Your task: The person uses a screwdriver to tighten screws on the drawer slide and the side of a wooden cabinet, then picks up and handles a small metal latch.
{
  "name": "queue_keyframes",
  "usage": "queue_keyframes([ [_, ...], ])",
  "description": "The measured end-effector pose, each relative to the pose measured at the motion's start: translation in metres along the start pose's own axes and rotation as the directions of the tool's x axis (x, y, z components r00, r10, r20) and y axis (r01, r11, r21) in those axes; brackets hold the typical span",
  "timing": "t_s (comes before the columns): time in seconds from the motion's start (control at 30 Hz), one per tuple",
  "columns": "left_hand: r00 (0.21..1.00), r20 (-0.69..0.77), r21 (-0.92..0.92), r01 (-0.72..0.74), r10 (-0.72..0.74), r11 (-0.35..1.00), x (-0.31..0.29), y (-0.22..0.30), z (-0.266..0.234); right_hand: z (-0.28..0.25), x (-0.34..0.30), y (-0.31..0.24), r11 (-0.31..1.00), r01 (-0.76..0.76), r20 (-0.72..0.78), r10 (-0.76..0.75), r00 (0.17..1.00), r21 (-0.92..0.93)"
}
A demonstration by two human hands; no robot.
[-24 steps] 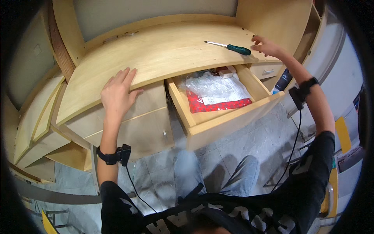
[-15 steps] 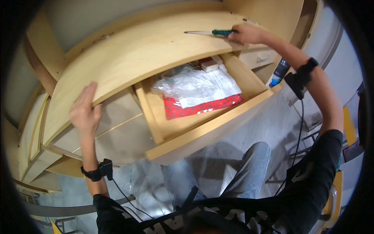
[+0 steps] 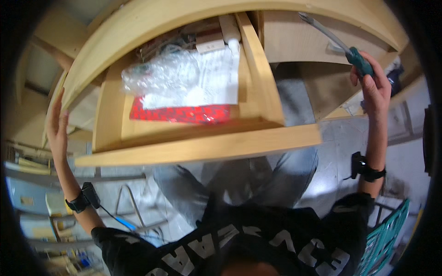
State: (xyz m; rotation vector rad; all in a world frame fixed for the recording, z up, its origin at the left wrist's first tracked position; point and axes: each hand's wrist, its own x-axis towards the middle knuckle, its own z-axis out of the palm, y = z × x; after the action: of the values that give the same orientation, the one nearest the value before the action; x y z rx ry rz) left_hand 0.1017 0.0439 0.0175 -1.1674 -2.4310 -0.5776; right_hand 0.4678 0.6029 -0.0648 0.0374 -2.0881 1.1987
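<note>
A: Report the right hand.
B: The right hand (image 3: 377, 89) is closed around the handle of a green-handled metal screwdriver (image 3: 357, 60). The tool is held to the right of the open pale wooden drawer (image 3: 207, 144), shaft angled up and left.
A: Left hand?
B: The left hand (image 3: 57, 126) is extended beside the curved pale wooden desktop (image 3: 152, 24); contact cannot be determined.
A: Drawer contents?
B: Crumpled clear plastic wrap (image 3: 161, 73), a white printed sheet (image 3: 218, 76) and a red patterned packet (image 3: 179, 114).
</note>
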Motion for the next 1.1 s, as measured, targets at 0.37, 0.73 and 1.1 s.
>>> queue_keyframes([
  [0.37,0.873,0.354,-0.902,0.224,0.335,0.370,-0.051,0.335,0.080,0.013,-0.055,0.061,0.840,-0.247,0.161,0.192,0.968,0.483],
  [0.73,0.796,0.605,-0.786,0.602,0.024,-0.142,-0.068,0.402,0.267,0.013,-0.070,0.089,0.880,-0.284,0.352,0.146,0.925,0.381],
  [1.1,0.924,0.370,-0.906,0.337,-0.092,-0.255,-0.036,0.417,0.312,0.031,-0.081,0.105,0.848,-0.280,0.370,0.108,0.923,0.451],
])
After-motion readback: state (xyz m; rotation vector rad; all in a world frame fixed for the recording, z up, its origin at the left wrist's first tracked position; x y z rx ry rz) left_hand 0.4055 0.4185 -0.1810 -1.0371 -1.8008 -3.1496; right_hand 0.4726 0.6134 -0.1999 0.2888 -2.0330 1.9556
